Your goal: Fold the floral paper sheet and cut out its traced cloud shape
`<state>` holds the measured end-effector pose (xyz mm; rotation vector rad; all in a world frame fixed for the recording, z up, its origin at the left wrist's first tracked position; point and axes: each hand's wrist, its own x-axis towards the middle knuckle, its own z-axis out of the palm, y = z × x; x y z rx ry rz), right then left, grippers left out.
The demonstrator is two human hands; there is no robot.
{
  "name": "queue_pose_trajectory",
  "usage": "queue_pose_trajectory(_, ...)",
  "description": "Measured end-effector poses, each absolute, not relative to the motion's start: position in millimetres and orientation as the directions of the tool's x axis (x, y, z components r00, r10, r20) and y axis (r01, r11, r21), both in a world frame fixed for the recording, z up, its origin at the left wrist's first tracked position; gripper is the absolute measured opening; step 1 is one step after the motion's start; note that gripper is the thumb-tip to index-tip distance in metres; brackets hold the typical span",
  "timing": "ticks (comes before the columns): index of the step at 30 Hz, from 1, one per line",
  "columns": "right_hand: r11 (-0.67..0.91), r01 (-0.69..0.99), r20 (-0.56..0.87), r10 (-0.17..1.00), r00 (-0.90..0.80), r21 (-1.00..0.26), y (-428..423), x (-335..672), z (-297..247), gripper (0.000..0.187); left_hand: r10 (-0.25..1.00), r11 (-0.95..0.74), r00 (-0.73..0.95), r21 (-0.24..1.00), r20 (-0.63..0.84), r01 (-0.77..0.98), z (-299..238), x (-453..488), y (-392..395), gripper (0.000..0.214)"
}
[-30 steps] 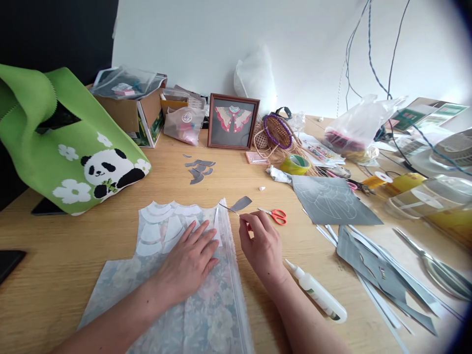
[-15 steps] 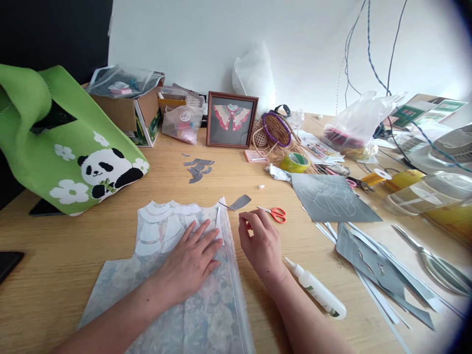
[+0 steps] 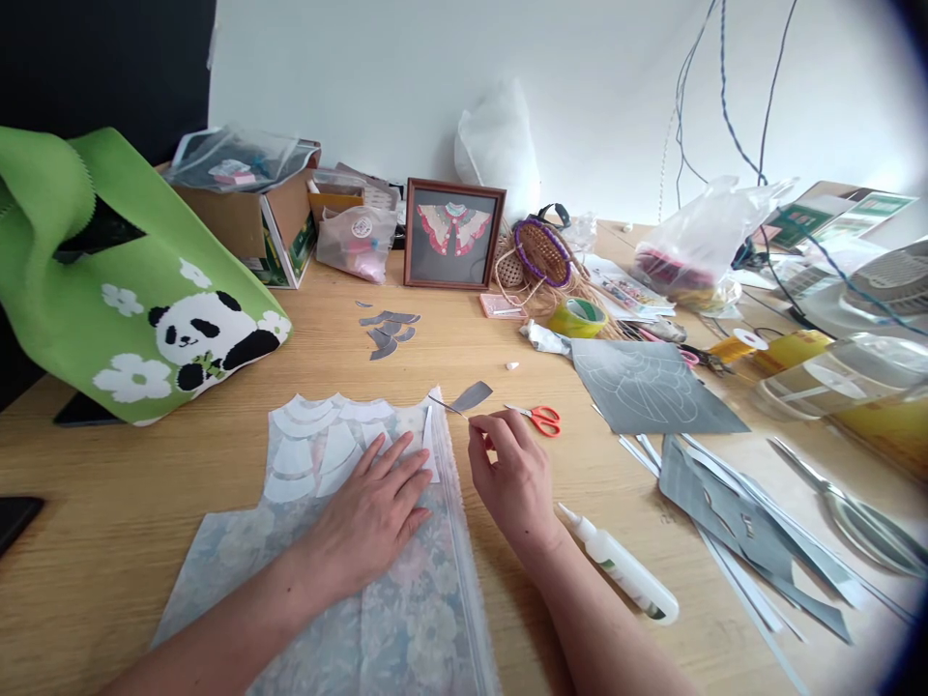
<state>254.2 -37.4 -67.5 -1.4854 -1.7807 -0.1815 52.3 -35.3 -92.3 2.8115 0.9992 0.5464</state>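
The left hand is lying flat with its fingers spread, pressing on a pale floral cloth that is covering the near middle of the worktop. White paper pieces are resting along the cloth's far part, around that hand's fingertips. The right hand is pinching a thin dark stick between thumb and index finger; its far end is crossing the cloth's far right corner, though whether it is touching cannot be told. A grey petal-shaped piece is lying just beside the stick. Orange-handled scissors are lying near the right hand, and a white squeeze bottle is lying beside the forearm, its label showing print too small to read. Farther back, a clear bag is bearing a round sticker with illegible markings, while a green bag is displaying a panda and white flowers.
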Motion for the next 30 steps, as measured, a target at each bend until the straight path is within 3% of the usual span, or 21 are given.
queue_pose_trajectory(30,0.306,0.882,0.643,0.766,-0.004,-0.359,-38.5,253.6,-67.2,0.016,0.622,-0.783,0.736,0.195,0.269,0.59,-91.9,52.5,-36.4,0.036)
